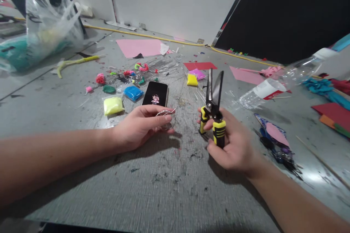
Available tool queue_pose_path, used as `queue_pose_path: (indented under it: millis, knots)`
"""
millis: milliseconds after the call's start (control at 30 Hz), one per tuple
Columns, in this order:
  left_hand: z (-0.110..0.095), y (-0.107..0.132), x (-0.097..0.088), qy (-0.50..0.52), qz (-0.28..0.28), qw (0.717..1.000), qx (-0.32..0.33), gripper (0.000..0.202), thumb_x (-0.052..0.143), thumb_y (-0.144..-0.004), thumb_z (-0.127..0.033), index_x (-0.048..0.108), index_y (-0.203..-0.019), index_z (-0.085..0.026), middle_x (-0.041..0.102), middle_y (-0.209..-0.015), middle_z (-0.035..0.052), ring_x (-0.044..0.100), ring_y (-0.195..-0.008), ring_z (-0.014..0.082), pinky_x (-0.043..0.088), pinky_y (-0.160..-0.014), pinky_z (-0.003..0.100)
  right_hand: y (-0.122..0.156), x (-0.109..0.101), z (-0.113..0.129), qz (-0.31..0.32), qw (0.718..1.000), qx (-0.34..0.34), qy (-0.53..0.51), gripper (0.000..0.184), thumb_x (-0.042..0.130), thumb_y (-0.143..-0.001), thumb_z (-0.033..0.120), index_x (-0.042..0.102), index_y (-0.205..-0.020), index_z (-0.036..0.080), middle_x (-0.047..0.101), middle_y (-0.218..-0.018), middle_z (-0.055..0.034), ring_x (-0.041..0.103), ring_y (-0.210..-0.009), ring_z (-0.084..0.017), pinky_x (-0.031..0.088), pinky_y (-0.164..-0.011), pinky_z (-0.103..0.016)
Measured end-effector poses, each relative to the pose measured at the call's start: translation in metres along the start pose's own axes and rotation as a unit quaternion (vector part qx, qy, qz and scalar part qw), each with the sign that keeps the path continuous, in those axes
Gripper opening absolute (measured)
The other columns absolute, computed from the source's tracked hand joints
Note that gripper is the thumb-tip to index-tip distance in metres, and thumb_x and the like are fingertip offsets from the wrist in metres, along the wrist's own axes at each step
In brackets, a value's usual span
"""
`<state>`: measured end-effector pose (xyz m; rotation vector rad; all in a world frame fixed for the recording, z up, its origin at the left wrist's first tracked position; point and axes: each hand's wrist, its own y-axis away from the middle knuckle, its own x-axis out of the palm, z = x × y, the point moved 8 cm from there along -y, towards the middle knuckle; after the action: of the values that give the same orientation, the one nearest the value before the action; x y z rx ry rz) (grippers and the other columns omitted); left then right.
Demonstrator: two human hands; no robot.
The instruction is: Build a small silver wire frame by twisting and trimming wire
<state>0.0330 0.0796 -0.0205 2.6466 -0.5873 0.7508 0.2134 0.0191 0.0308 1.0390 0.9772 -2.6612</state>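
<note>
Between the thumb and fingers of my left hand (pixel 144 123) is a bent loop of thin silvery wire (pixel 165 112), one end sticking out to the right. My right hand (pixel 232 142) is wrapped round a pair of snips (pixel 214 107) with black and yellow handles. Their blades point up and away from me and stand slightly apart. A gap separates the snips from the wire. Just beyond my left hand lies a smartphone (pixel 155 93) with a dark lit screen. Packets of blue clay (pixel 133 93) and pale yellow clay (pixel 113 106) rest left of the phone.
A plastic bottle (pixel 273 83) lies tilted at the right, near dark odds and ends (pixel 279 147). Pink paper (pixel 139 47) and loose wires (pixel 164 66) are spread farther back. A plastic bag (pixel 54 25) stands at the far left. White and black panels (pixel 175 3) border the table's back.
</note>
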Motion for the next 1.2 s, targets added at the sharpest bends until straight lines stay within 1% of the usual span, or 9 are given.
queue_pose_path:
  millis: [100,200,300,400,567,733,867,1033,1200]
  knots:
    - [0.0013,0.0013,0.0005,-0.008,0.02,1.0,-0.009,0.027,0.087,-0.068,-0.009,0.08,-0.093,-0.017,0.066,-0.067,-0.0031,0.063,-0.063,0.0091,0.061,-0.062,0.024,-0.002,-0.0021,0.0112,-0.013,0.991,-0.072,0.108,0.047,0.058,-0.067,0.006,0.055,-0.108,0.026,0.056,-0.124,-0.0122,0.062,-0.113,-0.032,0.053,-0.094,-0.053]
    - [0.0005,0.0019,0.0009,-0.014,0.043,0.999,-0.006,0.046,0.087,-0.069,-0.008,0.073,-0.111,-0.02,0.07,-0.072,-0.0021,0.065,-0.065,0.0099,0.056,-0.058,0.019,-0.0033,-0.0047,0.0101,-0.02,0.988,-0.084,0.131,0.05,0.058,-0.066,0.006,0.057,-0.112,0.026,0.06,-0.125,-0.013,0.064,-0.115,-0.034,0.054,-0.095,-0.054]
    - [-0.0028,0.0011,0.0017,-0.021,0.058,0.998,0.01,0.056,0.086,-0.071,-0.009,0.059,-0.117,-0.023,0.073,-0.073,-0.0012,0.067,-0.064,0.0117,0.052,-0.057,0.018,-0.0037,-0.0062,0.0071,-0.025,0.988,-0.078,0.132,0.049,0.06,-0.065,0.008,0.06,-0.111,0.025,0.062,-0.123,-0.013,0.066,-0.113,-0.034,0.055,-0.094,-0.053]
    - [-0.0045,-0.0005,0.0014,-0.021,0.051,0.998,0.017,0.046,0.082,-0.076,-0.01,0.052,-0.106,-0.025,0.074,-0.077,-0.0003,0.069,-0.068,0.0125,0.049,-0.058,0.017,-0.0048,-0.0046,0.0045,-0.021,0.993,-0.055,0.105,0.035,0.059,-0.065,0.007,0.06,-0.096,0.024,0.059,-0.116,-0.0099,0.067,-0.103,-0.029,0.057,-0.086,-0.047]
    - [-0.0038,-0.0019,0.0065,0.002,0.068,0.998,0.018,0.022,0.079,-0.077,-0.008,0.058,-0.076,-0.015,0.069,-0.073,0.0005,0.064,-0.067,0.008,0.049,-0.063,0.015,-0.0058,0.0011,0.0078,0.016,0.995,-0.058,0.078,0.023,0.058,-0.065,0.004,0.053,-0.078,0.023,0.049,-0.106,-0.0062,0.058,-0.091,-0.023,0.053,-0.073,-0.039]
    - [-0.0055,-0.0024,0.0022,-0.01,0.04,0.999,0.013,0.029,0.087,-0.062,-0.007,0.067,-0.082,-0.014,0.065,-0.069,-0.002,0.057,-0.059,0.0068,0.043,-0.055,0.016,-0.0051,0.0036,0.0099,0.061,0.974,-0.098,0.194,0.016,0.062,-0.063,0.008,0.054,-0.071,0.02,0.043,-0.116,-0.0118,0.048,-0.104,-0.031,0.05,-0.085,-0.05]
    - [-0.0064,-0.0019,0.0027,0.006,0.038,0.999,-0.003,0.026,0.082,-0.062,-0.007,0.064,-0.079,-0.016,0.06,-0.065,-0.0032,0.05,-0.055,0.0071,0.038,-0.053,0.019,-0.0057,0.0001,0.0136,0.055,0.959,-0.135,0.243,0.01,0.064,-0.063,0.014,0.06,-0.07,0.019,0.045,-0.117,-0.0143,0.046,-0.103,-0.034,0.048,-0.084,-0.054]
    - [-0.0068,-0.002,0.0067,0.001,0.061,0.998,-0.011,0.02,0.073,-0.057,-0.008,0.065,-0.074,-0.014,0.051,-0.061,-0.0034,0.041,-0.049,0.0061,0.028,-0.049,0.023,-0.0063,-0.0015,0.013,0.047,0.946,-0.143,0.288,0.009,0.069,-0.067,0.021,0.061,-0.069,0.02,0.05,-0.113,-0.0131,0.045,-0.101,-0.033,0.048,-0.084,-0.053]
    - [-0.008,-0.0012,0.0083,-0.03,0.07,0.997,-0.006,0.012,0.067,-0.056,-0.011,0.064,-0.067,-0.015,0.049,-0.058,-0.0008,0.043,-0.051,0.009,0.033,-0.052,0.025,-0.0058,-0.0047,0.0129,0.023,0.941,-0.158,0.299,0.007,0.068,-0.069,0.02,0.061,-0.067,0.02,0.055,-0.105,-0.0141,0.049,-0.096,-0.032,0.048,-0.079,-0.05]
